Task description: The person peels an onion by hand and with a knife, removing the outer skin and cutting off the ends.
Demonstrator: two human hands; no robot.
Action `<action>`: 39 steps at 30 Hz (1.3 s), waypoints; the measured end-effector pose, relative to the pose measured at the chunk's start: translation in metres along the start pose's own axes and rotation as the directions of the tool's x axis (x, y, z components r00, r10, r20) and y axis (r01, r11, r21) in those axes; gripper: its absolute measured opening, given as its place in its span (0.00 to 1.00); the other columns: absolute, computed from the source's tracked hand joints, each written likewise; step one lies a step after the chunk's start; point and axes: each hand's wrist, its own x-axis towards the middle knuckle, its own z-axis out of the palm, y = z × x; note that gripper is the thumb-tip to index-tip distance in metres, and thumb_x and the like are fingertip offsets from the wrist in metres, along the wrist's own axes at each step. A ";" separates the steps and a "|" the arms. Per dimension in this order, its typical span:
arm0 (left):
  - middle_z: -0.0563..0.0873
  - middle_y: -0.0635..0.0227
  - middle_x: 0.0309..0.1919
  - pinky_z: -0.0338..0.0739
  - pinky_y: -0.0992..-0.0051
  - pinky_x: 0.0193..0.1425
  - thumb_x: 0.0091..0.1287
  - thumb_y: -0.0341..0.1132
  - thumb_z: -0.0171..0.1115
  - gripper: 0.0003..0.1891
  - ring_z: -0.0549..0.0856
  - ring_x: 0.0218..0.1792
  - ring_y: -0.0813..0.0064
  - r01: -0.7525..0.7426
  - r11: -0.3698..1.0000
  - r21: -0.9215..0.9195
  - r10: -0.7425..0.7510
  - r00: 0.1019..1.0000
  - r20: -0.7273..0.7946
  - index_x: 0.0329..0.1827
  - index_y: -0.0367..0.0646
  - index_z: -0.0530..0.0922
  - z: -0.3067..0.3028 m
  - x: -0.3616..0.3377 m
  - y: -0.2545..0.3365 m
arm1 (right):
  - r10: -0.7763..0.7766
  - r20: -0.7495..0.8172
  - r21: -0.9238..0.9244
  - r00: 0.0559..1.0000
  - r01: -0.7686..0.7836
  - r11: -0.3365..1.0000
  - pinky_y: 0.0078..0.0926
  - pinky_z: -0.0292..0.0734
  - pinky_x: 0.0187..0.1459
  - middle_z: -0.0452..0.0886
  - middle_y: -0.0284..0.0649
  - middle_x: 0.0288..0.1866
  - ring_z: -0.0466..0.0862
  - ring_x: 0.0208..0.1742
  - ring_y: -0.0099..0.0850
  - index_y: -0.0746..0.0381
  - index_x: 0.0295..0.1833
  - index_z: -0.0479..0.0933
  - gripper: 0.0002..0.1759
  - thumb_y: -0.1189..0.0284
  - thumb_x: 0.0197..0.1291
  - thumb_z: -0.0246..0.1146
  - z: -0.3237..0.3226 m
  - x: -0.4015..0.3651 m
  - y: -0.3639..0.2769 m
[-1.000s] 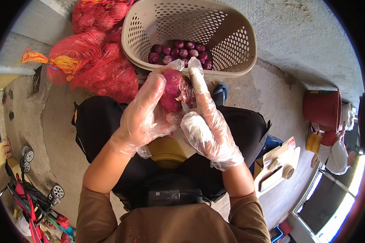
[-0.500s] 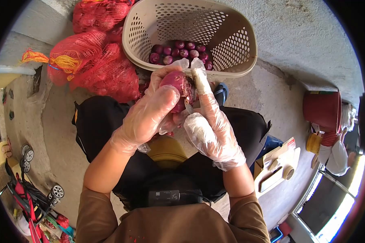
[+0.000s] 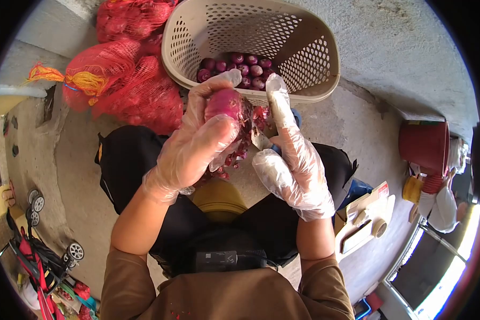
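My left hand (image 3: 194,144), in a clear plastic glove, is wrapped round a large purple onion (image 3: 222,105) held in front of the basket. To its right, my right hand (image 3: 293,154), also gloved, grips a small knife (image 3: 260,140); only a short piece of the blade shows between thumb and fingers. A bit of dark red peel (image 3: 261,116) sits near the blade, between the two hands. Loose onion skins (image 3: 218,173) lie below the onion. Several peeled purple onions (image 3: 256,70) rest in the bottom of the beige perforated basket (image 3: 333,69).
Red mesh sacks (image 3: 122,80) stand left of the basket. A yellow container (image 3: 218,200) is between the knees. Cardboard (image 3: 360,221) lies at right, with a dark red bucket (image 3: 424,146) beyond. A wheeled frame (image 3: 42,261) is at lower left.
My right hand has moved right, away from the onion, with the knife. The onion has shifted slightly left, and more of the skins below it now shows.
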 end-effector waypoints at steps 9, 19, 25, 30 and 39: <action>0.69 0.61 0.65 0.68 0.70 0.66 0.70 0.55 0.57 0.36 0.71 0.62 0.73 0.033 0.998 0.054 -0.036 0.998 0.052 0.74 0.43 0.58 0.002 -0.001 0.005 | -0.001 0.010 0.005 1.000 0.001 1.000 0.36 0.80 0.47 0.80 0.54 0.59 0.86 0.44 0.49 0.62 0.76 0.62 0.36 0.76 0.63 0.64 0.001 0.003 0.001; 0.70 0.61 0.64 0.59 0.66 0.74 0.68 0.52 0.60 0.37 0.69 0.66 0.70 -0.047 0.999 0.007 0.046 0.990 0.134 0.72 0.38 0.59 0.004 0.000 0.001 | 0.155 0.024 0.263 0.988 -0.156 0.952 0.24 0.76 0.53 0.72 0.46 0.73 0.85 0.47 0.32 0.61 0.76 0.63 0.32 0.75 0.67 0.58 0.002 0.003 0.000; 0.70 0.58 0.64 0.64 0.65 0.72 0.67 0.51 0.63 0.38 0.72 0.65 0.68 0.018 0.994 -0.106 -0.004 0.991 0.134 0.72 0.38 0.58 0.001 -0.001 0.001 | 0.121 -0.111 0.400 0.986 -0.067 0.914 0.24 0.70 0.62 0.69 0.45 0.75 0.79 0.62 0.32 0.63 0.76 0.64 0.31 0.77 0.67 0.56 0.008 0.001 0.012; 0.71 0.62 0.63 0.64 0.71 0.69 0.69 0.36 0.56 0.28 0.72 0.61 0.73 -0.089 0.985 -0.148 0.108 0.985 0.131 0.71 0.38 0.62 -0.003 0.002 -0.006 | 0.118 0.009 0.403 0.993 -0.112 0.908 0.28 0.66 0.68 0.69 0.48 0.75 0.75 0.71 0.38 0.64 0.76 0.62 0.34 0.79 0.64 0.58 -0.003 -0.003 0.006; 0.74 0.64 0.60 0.66 0.72 0.68 0.67 0.34 0.58 0.28 0.73 0.59 0.76 -0.054 0.993 -0.101 0.067 0.989 0.135 0.70 0.38 0.64 -0.004 0.003 -0.001 | 0.070 0.079 0.081 0.994 -0.077 0.994 0.31 0.77 0.54 0.81 0.54 0.59 0.87 0.48 0.48 0.62 0.77 0.61 0.38 0.76 0.62 0.64 -0.006 -0.001 0.001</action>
